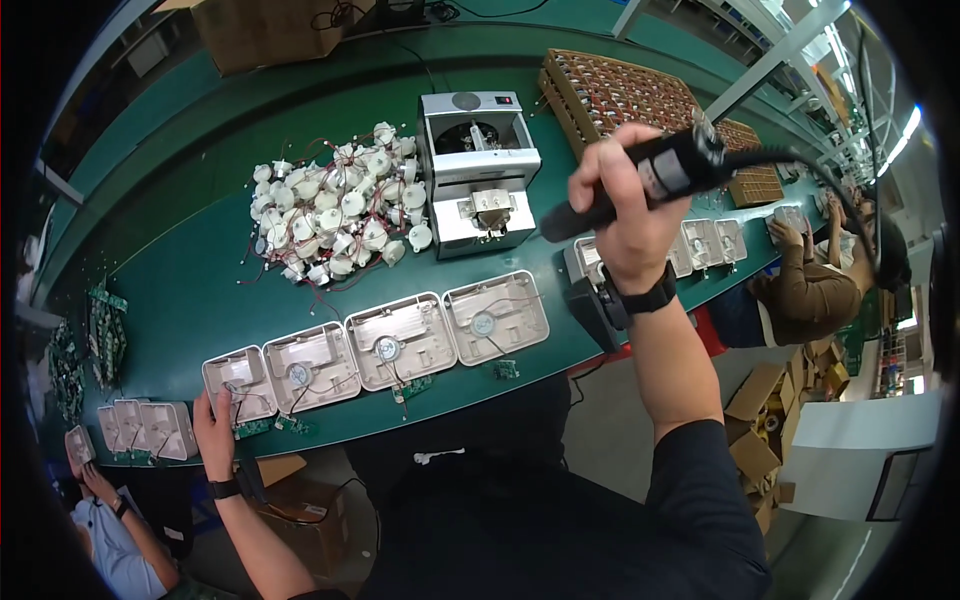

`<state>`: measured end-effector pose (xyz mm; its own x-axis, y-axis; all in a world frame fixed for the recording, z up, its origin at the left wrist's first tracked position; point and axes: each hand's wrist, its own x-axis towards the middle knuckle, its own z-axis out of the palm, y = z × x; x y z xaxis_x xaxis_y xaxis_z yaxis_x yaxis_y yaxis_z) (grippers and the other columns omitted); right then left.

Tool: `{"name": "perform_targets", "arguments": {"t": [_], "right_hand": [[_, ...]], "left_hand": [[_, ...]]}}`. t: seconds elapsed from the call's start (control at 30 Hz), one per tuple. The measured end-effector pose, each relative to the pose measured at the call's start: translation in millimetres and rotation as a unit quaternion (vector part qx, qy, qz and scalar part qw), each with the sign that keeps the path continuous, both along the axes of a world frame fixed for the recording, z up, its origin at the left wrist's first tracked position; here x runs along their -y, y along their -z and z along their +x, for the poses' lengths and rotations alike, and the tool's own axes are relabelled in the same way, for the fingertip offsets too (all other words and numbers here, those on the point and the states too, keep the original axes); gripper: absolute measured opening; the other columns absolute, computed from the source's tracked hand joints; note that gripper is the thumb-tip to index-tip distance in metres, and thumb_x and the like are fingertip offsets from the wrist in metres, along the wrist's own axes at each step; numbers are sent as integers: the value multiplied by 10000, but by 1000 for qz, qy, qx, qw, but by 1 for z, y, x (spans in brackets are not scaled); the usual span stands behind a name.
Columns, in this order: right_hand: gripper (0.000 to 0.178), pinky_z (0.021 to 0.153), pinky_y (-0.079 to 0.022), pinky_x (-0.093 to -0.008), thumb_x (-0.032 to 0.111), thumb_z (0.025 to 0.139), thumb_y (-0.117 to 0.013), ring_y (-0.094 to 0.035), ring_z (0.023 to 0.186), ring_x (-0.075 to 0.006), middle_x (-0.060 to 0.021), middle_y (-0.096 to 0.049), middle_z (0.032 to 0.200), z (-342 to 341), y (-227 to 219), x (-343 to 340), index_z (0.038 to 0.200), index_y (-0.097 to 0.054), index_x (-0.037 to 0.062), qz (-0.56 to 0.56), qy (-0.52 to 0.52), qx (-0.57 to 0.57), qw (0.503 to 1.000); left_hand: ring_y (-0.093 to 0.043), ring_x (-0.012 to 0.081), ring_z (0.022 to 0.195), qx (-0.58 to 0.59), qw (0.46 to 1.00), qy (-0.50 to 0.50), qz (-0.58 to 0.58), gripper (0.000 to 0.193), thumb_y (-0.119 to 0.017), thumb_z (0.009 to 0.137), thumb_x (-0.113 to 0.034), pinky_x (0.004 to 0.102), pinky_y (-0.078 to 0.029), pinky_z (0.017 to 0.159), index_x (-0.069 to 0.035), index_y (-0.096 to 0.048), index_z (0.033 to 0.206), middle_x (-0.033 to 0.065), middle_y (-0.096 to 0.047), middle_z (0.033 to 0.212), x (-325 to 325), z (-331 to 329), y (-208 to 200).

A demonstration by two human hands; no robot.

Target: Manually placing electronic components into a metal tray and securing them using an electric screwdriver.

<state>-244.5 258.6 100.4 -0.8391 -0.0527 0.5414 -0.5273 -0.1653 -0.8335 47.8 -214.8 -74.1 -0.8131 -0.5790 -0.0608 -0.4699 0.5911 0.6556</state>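
My right hand [632,215] is raised over the bench, wrapped round a black electric screwdriver [672,172] with a cord running from its right end. Below and to the left, my left hand [214,436] grips the near left edge of a pale plastic housing [245,372], its thumb over the rim. That housing is the leftmost in a row of several open ones along the near bench edge. A round disc [299,375] with wires sits in the housing beside it. Small green circuit boards [294,424] hang on wires at the row's near side.
A grey screw feeder [480,165] stands mid-bench, beside a heap of white round parts with red wires [340,205]. Behind my right hand is a brown divided crate [625,90]. More housings [700,243] sit to the right. Co-workers [815,295] are at both ends.
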Motion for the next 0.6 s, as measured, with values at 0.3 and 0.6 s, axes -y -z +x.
{"name": "perform_targets", "arguments": {"t": [0.3, 0.6], "right_hand": [[139, 562, -478, -277, 117, 928, -636, -578, 570, -144, -75, -606, 723, -31, 2, 41, 900, -571, -3, 36, -34, 2, 999], [217, 562, -480, -332, 101, 918, -598, -541, 564, -183, -97, -548, 731, 60, 6, 9, 1076, -462, 45, -47, -96, 150, 983]], "left_hand": [[-573, 214, 969, -8, 1000, -18, 21, 402, -592, 1019, -345, 322, -436, 895, 15, -643, 1191, 111, -617, 1044, -5, -8, -7], [-577, 189, 996, 11, 999, -28, 16, 413, -578, 1025, -358, 313, -435, 911, 10, -631, 1204, 106, -652, 1077, -1, -6, -7]]}}
